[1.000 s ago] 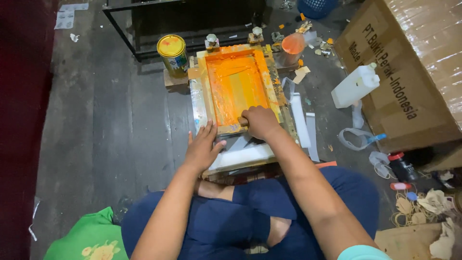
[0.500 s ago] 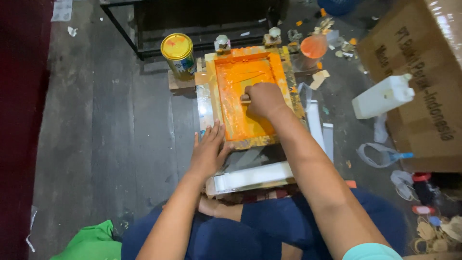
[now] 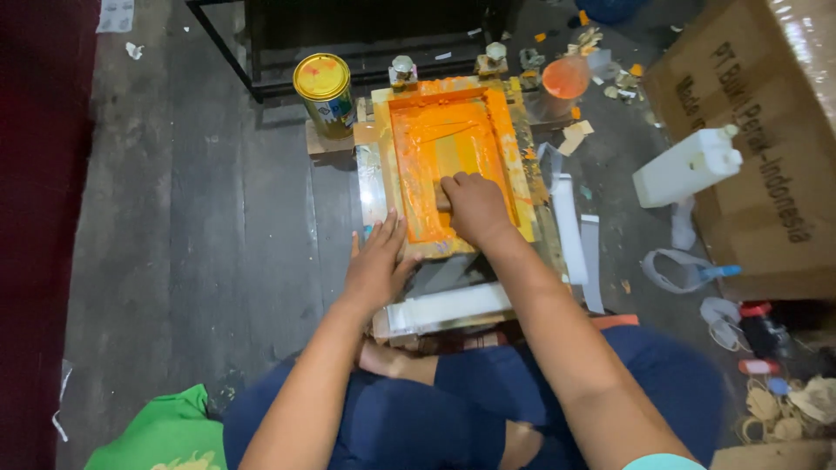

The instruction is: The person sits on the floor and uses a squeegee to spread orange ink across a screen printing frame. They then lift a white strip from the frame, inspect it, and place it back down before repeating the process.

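The right hand (image 3: pixel 473 207) grips a squeegee (image 3: pixel 443 198) inside the orange printing screen (image 3: pixel 453 161). The left hand (image 3: pixel 377 265), fingers spread, presses the screen's near-left corner.

Yellow-lidded tin (image 3: pixel 323 90), white jug (image 3: pixel 687 165), cardboard box (image 3: pixel 766 148), green cloth (image 3: pixel 161 433).

- Under the right hand (image 3: pixel 475 207), the printing screen (image 3: pixel 453 157) is coated in bright orange ink, with a paler yellowish band down its middle.
- Beside the left hand (image 3: pixel 376 265), the frame's wood is tan, smeared with orange.
- Beyond the left hand, the tin (image 3: pixel 324 94) has a yellow lid.
- Right of the right hand, the jug (image 3: pixel 688 165) is white and the box (image 3: pixel 766 139) brown.
- Near the left elbow, the cloth (image 3: pixel 161 435) is green.
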